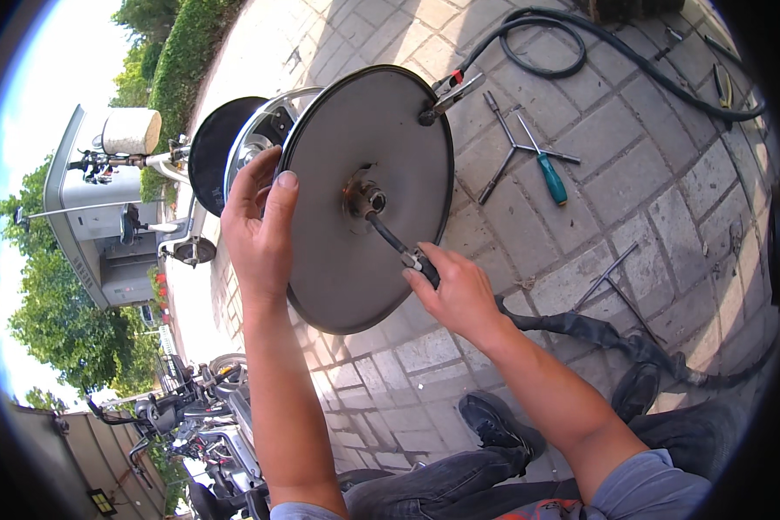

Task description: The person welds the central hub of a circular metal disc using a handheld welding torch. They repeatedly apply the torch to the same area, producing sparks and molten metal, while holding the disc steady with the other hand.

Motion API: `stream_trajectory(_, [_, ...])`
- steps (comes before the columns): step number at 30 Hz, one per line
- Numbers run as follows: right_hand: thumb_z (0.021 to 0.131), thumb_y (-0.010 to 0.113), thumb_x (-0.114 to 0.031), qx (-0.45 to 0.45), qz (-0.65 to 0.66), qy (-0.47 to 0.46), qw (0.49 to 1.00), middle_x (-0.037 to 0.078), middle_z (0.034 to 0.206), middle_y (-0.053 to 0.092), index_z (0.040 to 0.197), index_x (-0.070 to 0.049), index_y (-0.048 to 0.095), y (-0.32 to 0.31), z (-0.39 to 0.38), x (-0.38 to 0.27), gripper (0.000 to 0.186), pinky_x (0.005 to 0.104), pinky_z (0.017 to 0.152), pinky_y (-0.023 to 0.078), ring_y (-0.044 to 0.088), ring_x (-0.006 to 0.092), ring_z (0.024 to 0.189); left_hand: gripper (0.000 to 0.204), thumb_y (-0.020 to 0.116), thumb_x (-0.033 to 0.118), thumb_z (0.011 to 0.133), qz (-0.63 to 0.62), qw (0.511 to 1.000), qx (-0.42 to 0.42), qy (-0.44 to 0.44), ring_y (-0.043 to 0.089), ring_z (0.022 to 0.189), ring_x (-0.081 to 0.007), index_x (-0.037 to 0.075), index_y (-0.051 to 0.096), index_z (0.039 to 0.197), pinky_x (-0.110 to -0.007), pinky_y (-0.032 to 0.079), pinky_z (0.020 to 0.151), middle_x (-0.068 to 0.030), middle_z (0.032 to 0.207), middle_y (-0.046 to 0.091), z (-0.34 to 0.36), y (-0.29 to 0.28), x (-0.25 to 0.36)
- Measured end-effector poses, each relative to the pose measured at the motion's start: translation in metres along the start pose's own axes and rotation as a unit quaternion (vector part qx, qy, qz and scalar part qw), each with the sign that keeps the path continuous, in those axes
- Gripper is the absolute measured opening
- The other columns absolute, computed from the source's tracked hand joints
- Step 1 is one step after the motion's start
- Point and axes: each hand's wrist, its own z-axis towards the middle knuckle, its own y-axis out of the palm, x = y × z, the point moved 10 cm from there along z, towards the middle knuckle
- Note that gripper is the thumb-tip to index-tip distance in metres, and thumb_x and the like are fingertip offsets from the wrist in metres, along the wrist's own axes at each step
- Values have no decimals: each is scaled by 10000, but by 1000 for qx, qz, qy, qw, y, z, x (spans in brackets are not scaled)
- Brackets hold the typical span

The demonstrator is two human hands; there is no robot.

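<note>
By the grey disc (347,269), left grip (263,227) stands half-spread; right grip (459,290) clasps a torch (389,234).

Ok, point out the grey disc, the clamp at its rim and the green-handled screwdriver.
Grey disc (360,134): head view, bare face above the hub.
Clamp (455,95): head view, metal body.
Green-handled screwdriver (552,178): head view, handle.

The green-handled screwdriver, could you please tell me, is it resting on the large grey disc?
No, the screwdriver lies on the paving, apart from the disc, by the Y-shaped wrench.
</note>
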Motion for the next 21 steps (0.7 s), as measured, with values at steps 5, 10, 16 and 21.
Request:
stream_trajectory(5, [886,674,-356,-21,-2,13,1000,227,880,654,1236,-31,608,3,3,4,483,499,708,521,662,413,799,487,688,293,903,23,1000,1,0,614,1035,-198,-48,606,1241,-314,465,933,-140,1139,651,1,-1,-1])
stream_trajectory(10, [885,675,-359,-35,-7,18,999,218,852,651,1250,-34,600,1,6,3,494,504,682,515,658,416,779,483,686,291,906,30,1000,-3,7,611,1040,-196,-43,608,1246,-314,464,933,-141,1147,650,4,0,-2])
stream_trajectory(16, [860,721,-295,-15,-17,10,1000,233,880,674,1185,6,637,-1,-9,-3,451,472,706,521,665,410,805,450,677,251,915,1,1000,-2,-2,609,1040,-187,-41,605,1250,-303,463,930,-133,1142,649,7,1,-6])
stream_trajectory(21, [863,714,-295,-16,0,11,1000,252,915,678,1185,26,634,2,-16,-2,462,475,726,528,668,420,827,410,682,209,918,-19,999,-21,-27,600,1042,-173,-41,609,1235,-293,458,924,-117,1128,644,5,3,-3])
